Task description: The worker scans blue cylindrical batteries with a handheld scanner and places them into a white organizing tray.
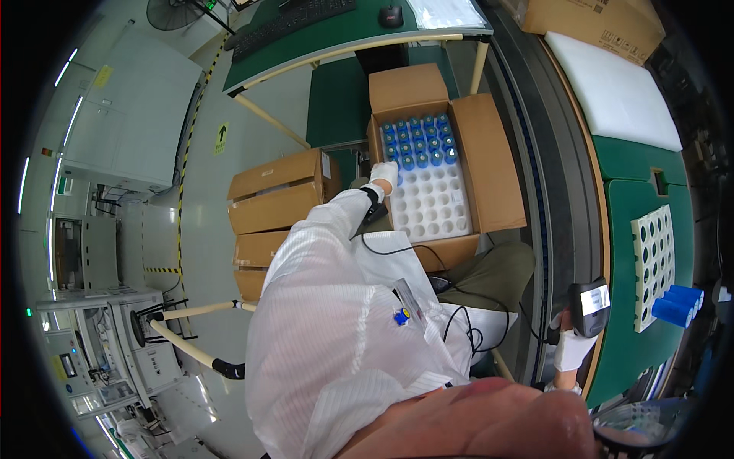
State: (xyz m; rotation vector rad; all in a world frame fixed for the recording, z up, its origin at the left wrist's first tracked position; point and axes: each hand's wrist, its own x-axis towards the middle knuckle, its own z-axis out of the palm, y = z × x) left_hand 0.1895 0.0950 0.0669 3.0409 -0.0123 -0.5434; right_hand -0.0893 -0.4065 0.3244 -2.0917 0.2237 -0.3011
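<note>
An open cardboard box (489, 164) on the floor holds a white foam tray (432, 203). Blue cylinders (419, 141) fill the tray's far rows, and the near holes are bare. My left hand (384, 174), in a white glove, reaches down to the tray's left edge beside the nearest blue cylinders. Whether it grips one is hidden. My right hand (572, 348), also gloved, holds a black handheld scanner (589, 306) at the edge of the green table (634, 195). On that table two blue cylinders (677, 306) lie next to a white holed foam tray (654, 264).
Stacked cardboard boxes (279, 203) stand left of the open box. A green desk carries a keyboard (294, 19) and a mouse (391, 14). A dark conveyor rail (547, 176) runs between box and table. A white foam sheet (615, 92) and a carton (596, 23) lie at the far right.
</note>
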